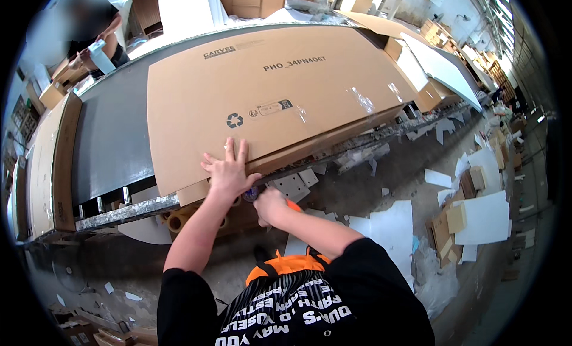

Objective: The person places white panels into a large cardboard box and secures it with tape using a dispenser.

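A large flat brown cardboard box (196, 108) lies on a dark conveyor belt (110, 131) in front of me. My left hand (226, 173) rests on its near left corner, with the fingers spread over the top. Just below the box's near edge, my right hand (271, 208) is closed around a tool with an orange part (293, 205). A round purple-blue piece (250, 195) shows beside that hand, close to my left wrist. The grip covers most of the tool, so its exact kind is hidden. Clear tape strips (360, 100) shine on the box's right part.
Another carton (50, 167) stands on the belt at the left. To the right, an open box (432, 90) has white foam sheets (444, 69) over it. Board scraps (485, 218) and plastic wrap litter the floor. A person (95, 36) handles a light-blue item across the belt.
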Motion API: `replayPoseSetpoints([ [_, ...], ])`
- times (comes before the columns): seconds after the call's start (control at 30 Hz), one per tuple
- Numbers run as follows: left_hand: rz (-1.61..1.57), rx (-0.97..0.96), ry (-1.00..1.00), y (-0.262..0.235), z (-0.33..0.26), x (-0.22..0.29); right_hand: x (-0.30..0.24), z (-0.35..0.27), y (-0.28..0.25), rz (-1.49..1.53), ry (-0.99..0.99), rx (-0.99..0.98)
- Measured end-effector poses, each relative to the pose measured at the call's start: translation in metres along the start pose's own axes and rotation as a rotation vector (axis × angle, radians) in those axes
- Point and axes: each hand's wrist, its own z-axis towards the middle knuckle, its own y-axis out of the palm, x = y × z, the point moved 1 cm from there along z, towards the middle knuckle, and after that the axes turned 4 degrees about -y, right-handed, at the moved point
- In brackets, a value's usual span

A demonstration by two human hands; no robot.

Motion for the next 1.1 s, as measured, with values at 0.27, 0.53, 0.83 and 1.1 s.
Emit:
replayPoseSetpoints([
  [0.27,0.001,0.025,0.068,0.029,0.035,0.052,0.105,-0.123,0.062,0.338,0.171,0.186],
  [0.53,-0.168,0.005,0.372,0.002,0.140,0.216,0.242,-0.169,0.084,0.302,-0.029,0.484],
  [0.83,-2.226,-0.682,0.179,0.001,0.107,0.302,0.389,-0.244,0.006,0.103,-0.449,1.131],
  [1.1,-2.531,-0.608,-0.064,0.007,0.050,0.294,0.373,-0.229,-0.024,0.095,-0.568,1.047],
])
